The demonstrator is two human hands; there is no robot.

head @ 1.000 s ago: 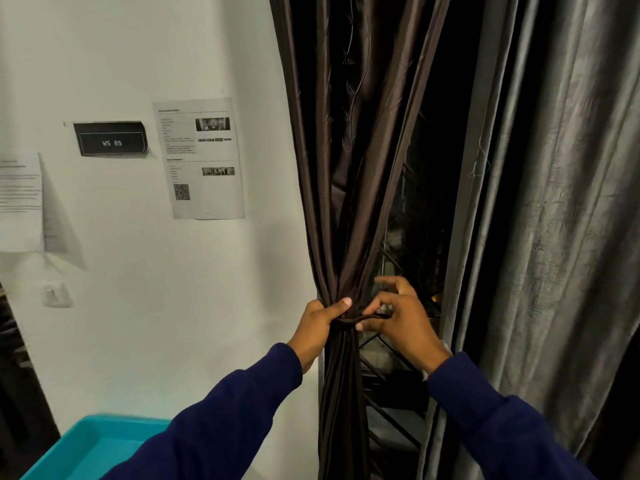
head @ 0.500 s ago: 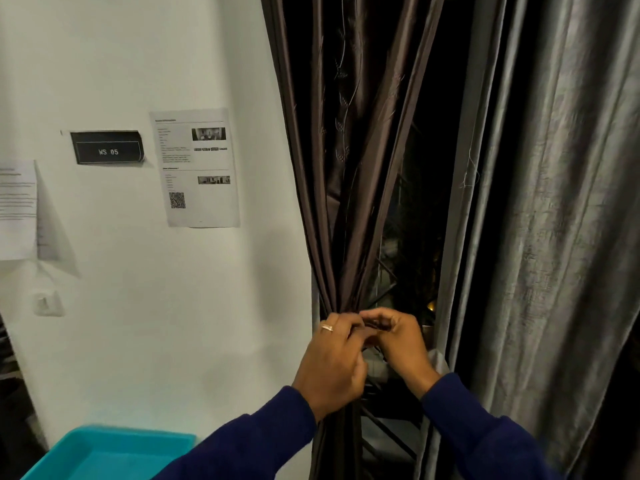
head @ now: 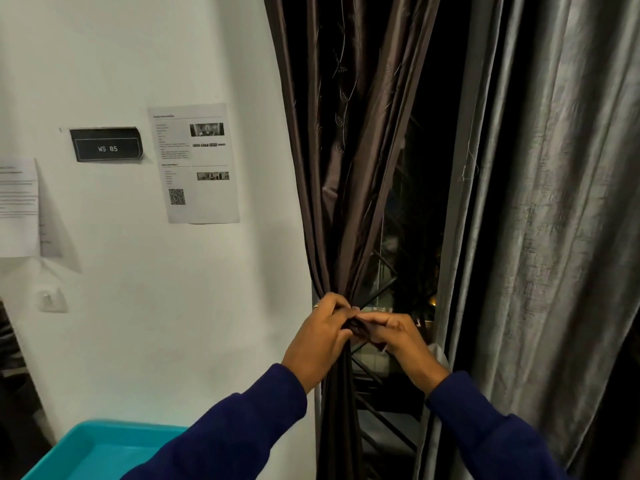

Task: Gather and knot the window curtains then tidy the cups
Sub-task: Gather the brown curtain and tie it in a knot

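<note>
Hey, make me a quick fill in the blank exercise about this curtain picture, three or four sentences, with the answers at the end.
1. Both hands, the left hand and the right hand, grip the gathered ____ curtain.
2. The grey curtain hangs to the ____ of the brown one.
3. The black sign on the wall reads WS ____.
4. The tray at the lower left is ____ in colour.

Missing words: brown; right; 05; turquoise
</note>
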